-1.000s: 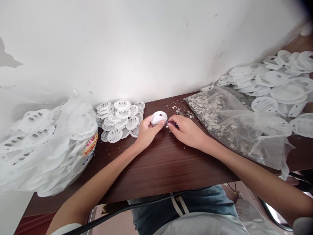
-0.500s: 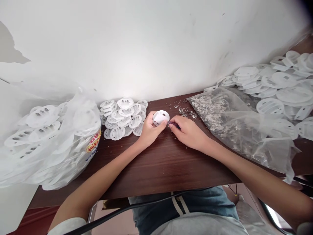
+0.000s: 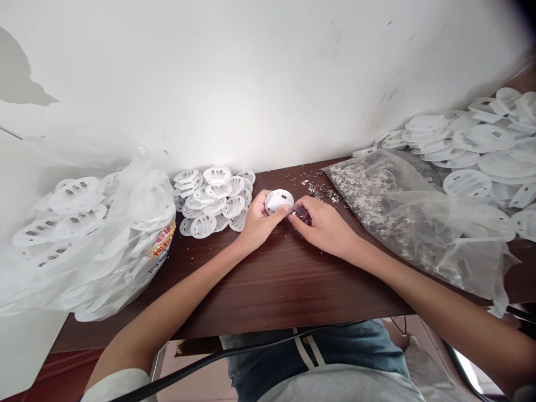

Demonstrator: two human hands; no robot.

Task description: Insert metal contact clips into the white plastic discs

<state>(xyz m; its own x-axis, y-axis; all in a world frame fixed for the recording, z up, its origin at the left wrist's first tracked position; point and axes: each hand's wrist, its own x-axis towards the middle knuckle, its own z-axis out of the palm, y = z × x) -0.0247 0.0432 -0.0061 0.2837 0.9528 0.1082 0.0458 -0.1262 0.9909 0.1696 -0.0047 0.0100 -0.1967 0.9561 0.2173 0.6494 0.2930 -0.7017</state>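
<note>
My left hand (image 3: 260, 220) is closed round a round white plastic disc (image 3: 274, 201) with a small rectangular slot, its thumb pressed on the front edge. Just to the right, my right hand (image 3: 320, 222) is closed on a dark purplish tool (image 3: 302, 214), mostly covered by the fingers, so I cannot make out its exact kind. A tiny shiny bit shows by the right fingertips, close to the disc's edge. Behind the right hand lies a small heap of metal clips (image 3: 324, 194) on the dark wooden table (image 3: 268, 285).
A pile of white discs (image 3: 213, 192) lies left of my hands. Further left bulges a clear plastic bag (image 3: 121, 245) of discs. On the right, a clear bag of small metal pieces (image 3: 377, 195) lies before more white discs (image 3: 489, 137). A white wall (image 3: 259, 84) stands behind.
The right hand's fingers have shifted on the tool, and a small shiny bit now shows at the fingertips. The disc stays in the left hand; the whole view has shifted slightly.
</note>
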